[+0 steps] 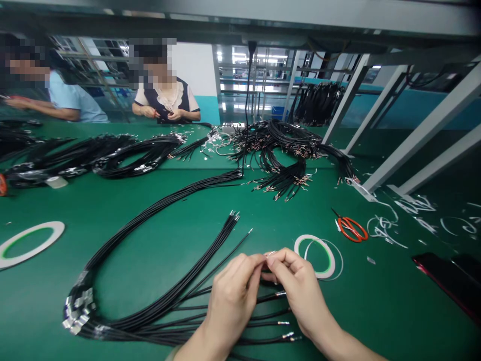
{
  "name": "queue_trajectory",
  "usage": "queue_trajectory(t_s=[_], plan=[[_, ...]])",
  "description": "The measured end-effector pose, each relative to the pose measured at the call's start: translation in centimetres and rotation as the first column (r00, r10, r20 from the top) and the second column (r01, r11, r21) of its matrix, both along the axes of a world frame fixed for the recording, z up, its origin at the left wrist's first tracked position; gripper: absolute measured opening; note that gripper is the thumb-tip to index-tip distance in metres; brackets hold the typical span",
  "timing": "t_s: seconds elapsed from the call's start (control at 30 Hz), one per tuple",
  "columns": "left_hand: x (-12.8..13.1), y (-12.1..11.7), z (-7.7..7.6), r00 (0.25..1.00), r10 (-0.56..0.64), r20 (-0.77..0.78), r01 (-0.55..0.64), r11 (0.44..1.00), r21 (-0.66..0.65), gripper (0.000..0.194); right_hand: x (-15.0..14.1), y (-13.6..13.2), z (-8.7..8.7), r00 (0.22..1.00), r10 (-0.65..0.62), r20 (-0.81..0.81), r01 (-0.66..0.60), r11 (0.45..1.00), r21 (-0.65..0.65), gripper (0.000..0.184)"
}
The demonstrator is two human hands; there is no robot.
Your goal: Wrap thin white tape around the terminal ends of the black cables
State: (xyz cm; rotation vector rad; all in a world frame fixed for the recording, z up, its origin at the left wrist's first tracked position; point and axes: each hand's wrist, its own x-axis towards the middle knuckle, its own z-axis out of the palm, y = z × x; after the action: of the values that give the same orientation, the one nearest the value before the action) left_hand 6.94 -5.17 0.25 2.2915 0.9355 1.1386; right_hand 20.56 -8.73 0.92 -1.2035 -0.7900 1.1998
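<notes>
- A green bench mat is spread ahead, with white steel frame legs beyond the right hand; two co-workers are seated well beyond the hands.
- Heaps of black wires are laid out far ahead of the hands.
- The left hand is nearly closed, fingertips pinched at a small metal terminal, held between both hands.
- The right hand is also nearly closed, pinched on that terminal from the other side; the exact grip is partly hidden.
- A black wire bundle loops left of the hands, its ends fanned out under them.
- Red-handled scissors lie ahead of the right hand; a white tape roll is just beyond it.
- Judged: fine work on the terminal is in hand, and steady fingertip control is called for.
</notes>
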Motion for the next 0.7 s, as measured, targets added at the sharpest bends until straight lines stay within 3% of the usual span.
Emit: queue_trajectory(t_s=[0.4, 0.57, 0.7], plan=[[-0.05, 0.02, -0.29, 1.0, 0.006, -0.015, -0.005, 0.999, 0.034, 0.032, 0.14, -0.14, -0.14, 0.999, 0.029, 0.037, -0.03, 0.999, 0.039, 0.021], [0.12, 0.06, 0.23, 0.995, 0.009, 0.102, 0.0, 0.995, -0.097, 0.027, 0.36, -0.17, 0.32, 0.987, 0.048, 0.153, -0.059, 0.996, 0.065, 0.02], [0.24, 0.01, 0.29, 0.986, 0.074, 0.147, -0.027, 0.954, -0.299, 0.019, 0.35, -0.28, 0.4, 0.963, 0.038, 0.266, -0.051, 0.998, 0.044, 0.023]])
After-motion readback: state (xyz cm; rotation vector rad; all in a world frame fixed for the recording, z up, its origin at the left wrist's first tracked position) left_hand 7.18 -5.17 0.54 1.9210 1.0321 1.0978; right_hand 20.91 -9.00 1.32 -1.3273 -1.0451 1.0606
